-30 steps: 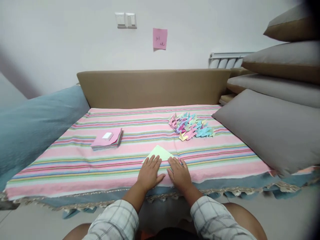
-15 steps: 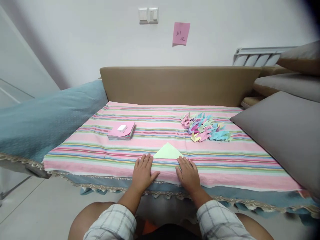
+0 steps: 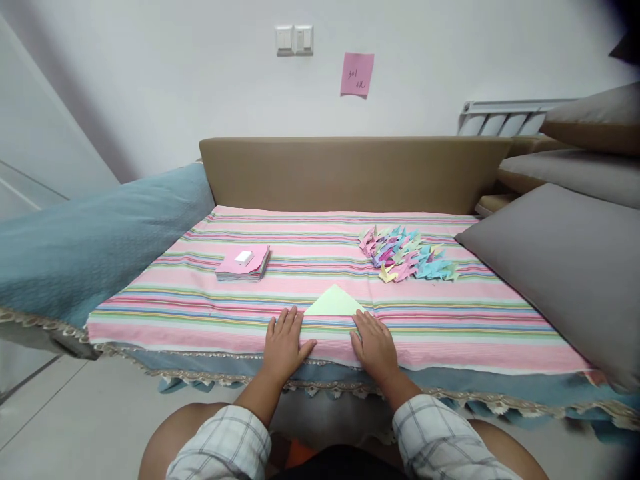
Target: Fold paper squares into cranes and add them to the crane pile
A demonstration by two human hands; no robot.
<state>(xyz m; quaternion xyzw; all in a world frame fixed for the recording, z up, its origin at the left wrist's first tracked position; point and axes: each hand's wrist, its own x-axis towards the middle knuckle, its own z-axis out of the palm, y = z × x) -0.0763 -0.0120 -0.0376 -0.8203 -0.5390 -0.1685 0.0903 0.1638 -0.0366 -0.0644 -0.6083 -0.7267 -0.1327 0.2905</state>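
A pale green sheet of paper (image 3: 335, 302), folded into a triangle, lies on the striped cloth (image 3: 310, 233) with its peak pointing away from me. My left hand (image 3: 284, 343) rests flat at the triangle's left corner, fingers stretched out and thumb spread to the right. At the right corner lies my right hand (image 3: 374, 341), also flat, its fingertips on or just at the paper's edge. Neither hand grips anything. Whether the left fingertips touch the paper, I cannot tell.
To the left sits a stack of coloured paper (image 3: 257, 268) with a small white block (image 3: 244, 257) on top. Several folded paper cranes (image 3: 407, 253) are heaped at the right. A grey cushion (image 3: 565, 267) borders the right side, a brown backrest (image 3: 350, 173) the rear.
The view has shifted slightly. Both hands and the folded paper keep their places on the cloth.
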